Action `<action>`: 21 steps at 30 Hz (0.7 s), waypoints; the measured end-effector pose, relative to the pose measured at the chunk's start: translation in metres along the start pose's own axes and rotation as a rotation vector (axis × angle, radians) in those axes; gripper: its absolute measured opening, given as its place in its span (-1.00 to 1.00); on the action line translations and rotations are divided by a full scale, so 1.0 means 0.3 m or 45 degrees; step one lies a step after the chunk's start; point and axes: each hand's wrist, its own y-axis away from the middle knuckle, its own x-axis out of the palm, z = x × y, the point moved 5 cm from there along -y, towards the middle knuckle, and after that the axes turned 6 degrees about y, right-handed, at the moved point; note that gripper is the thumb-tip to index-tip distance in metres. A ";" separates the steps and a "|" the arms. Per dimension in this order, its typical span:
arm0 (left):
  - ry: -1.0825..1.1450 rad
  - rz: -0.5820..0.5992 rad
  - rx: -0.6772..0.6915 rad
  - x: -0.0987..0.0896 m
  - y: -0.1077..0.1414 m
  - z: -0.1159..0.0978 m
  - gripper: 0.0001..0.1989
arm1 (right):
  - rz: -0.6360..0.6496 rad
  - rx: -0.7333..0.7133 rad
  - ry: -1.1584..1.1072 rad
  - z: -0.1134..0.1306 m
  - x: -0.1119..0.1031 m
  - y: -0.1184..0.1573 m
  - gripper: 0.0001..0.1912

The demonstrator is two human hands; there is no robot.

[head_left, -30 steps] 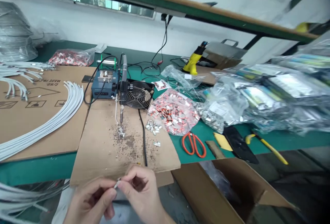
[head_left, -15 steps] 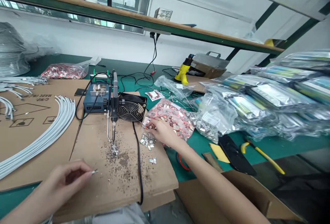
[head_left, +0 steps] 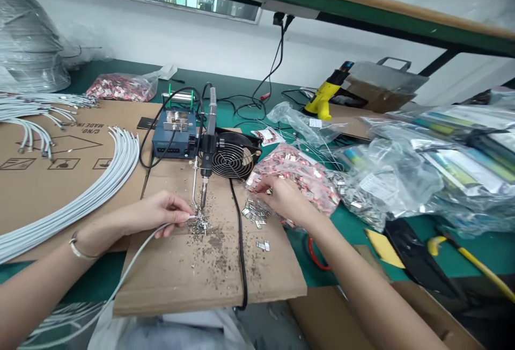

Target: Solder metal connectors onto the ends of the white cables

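Note:
My left hand is closed in a pinch on a white cable, close to its end. That end reaches the tip of a soldering iron, which is clamped upright, pointing down at a heap of solder bits. My right hand is at the near left edge of a clear bag of small red-and-white parts. Its fingers are bent together, and what they hold, if anything, is hidden. Small metal connectors lie just below them, with a few more connectors nearer me.
A blue soldering station and black fan stand behind the iron. Bundled white cables lie left. A black cord crosses the cardboard. A yellow heat gun and plastic-wrapped packs are to the right.
My left hand has moved up and right, bringing the cable end to the iron's tip. My right hand stays by the bag. The view has shifted down and closer.

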 end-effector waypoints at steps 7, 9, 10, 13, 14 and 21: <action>0.185 -0.082 0.004 0.022 -0.009 0.021 -0.69 | -0.134 -0.195 -0.671 0.115 -0.043 0.104 -0.75; 0.204 -0.104 -0.001 0.025 -0.012 0.022 -0.71 | -0.007 -0.284 -1.008 0.195 -0.027 0.118 -0.82; 0.220 -0.114 0.003 0.026 -0.011 0.020 -0.72 | 0.055 -0.311 -1.083 0.235 -0.014 0.119 -0.84; 0.319 -0.139 0.031 0.027 -0.004 0.011 -0.75 | 0.309 -0.177 -1.275 0.322 0.063 0.102 -0.83; 0.358 -0.138 0.031 0.027 -0.001 0.010 -0.76 | 0.402 -0.069 -1.375 0.337 0.094 0.094 -0.79; 0.508 -0.178 0.031 0.022 -0.004 0.037 -0.71 | 0.604 0.337 -1.876 0.370 0.190 0.074 -0.49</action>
